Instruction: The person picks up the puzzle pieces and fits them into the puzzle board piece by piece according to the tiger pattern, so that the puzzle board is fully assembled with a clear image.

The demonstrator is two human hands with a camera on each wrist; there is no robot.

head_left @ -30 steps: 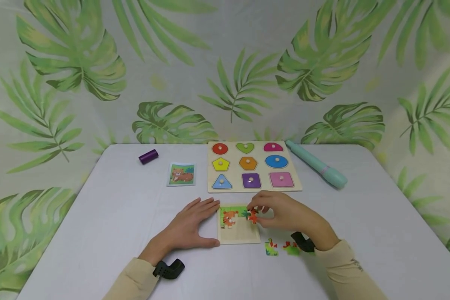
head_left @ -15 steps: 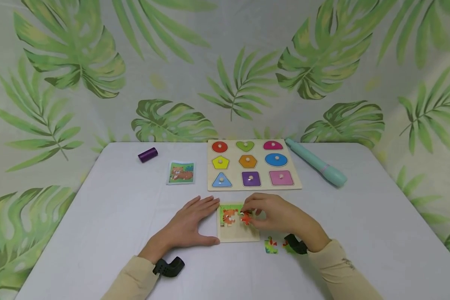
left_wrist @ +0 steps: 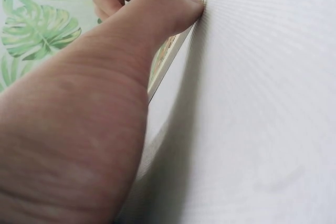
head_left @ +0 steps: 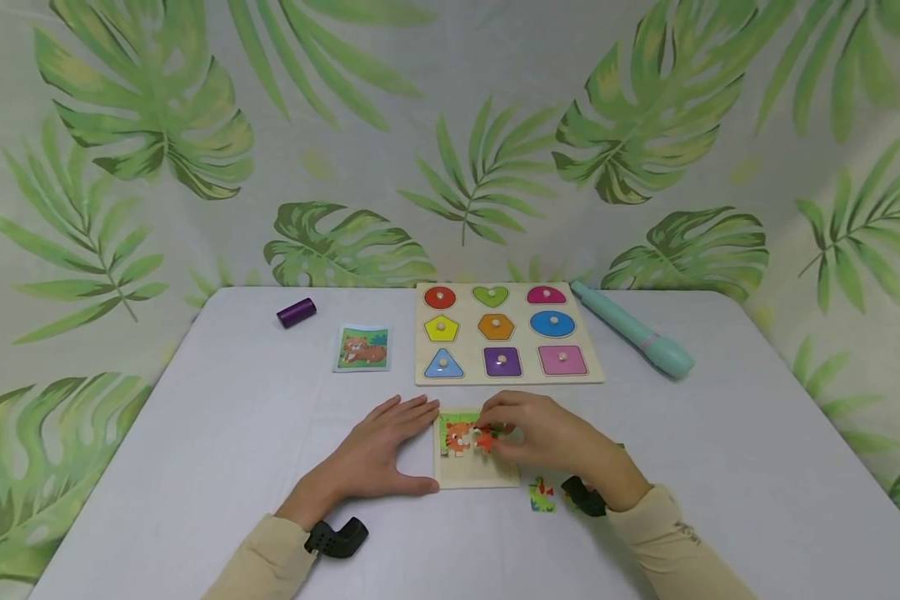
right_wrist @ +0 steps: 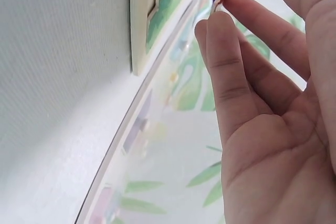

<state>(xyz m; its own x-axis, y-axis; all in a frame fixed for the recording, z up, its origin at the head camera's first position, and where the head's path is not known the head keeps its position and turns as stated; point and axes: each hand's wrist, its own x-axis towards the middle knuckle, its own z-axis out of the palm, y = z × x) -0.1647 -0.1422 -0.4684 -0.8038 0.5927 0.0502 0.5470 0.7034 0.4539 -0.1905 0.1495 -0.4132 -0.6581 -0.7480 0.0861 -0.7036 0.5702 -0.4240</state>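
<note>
A small wooden puzzle tray (head_left: pixel 476 477) lies near the middle of the table, with tiger-picture pieces (head_left: pixel 457 433) along its upper left. My left hand (head_left: pixel 382 446) rests flat beside it, fingers spread, fingertips and thumb tip against its left edge; the thumb at that edge shows in the left wrist view too. Between thumb and fingertips my right hand (head_left: pixel 547 429) pinches an orange jigsaw piece (head_left: pixel 485 441), close over the tray's middle. The right wrist view shows this piece edge-on, mostly hidden by the fingers. One loose jigsaw piece (head_left: pixel 542 496) lies below the tray's right corner.
Behind the tray lies a shape peg board (head_left: pixel 468 379) with knobbed pieces. A tiger picture card (head_left: pixel 363 348) and a purple cylinder (head_left: pixel 297 313) are at the back left. A mint-green club-shaped object (head_left: pixel 637 332) lies at the back right. The right wrist camera (head_left: pixel 585 497) partly covers another loose piece.
My right hand has moved left with the orange jigsaw piece, from the tray's upper right side toward its middle. The left hand has stayed in place.
</note>
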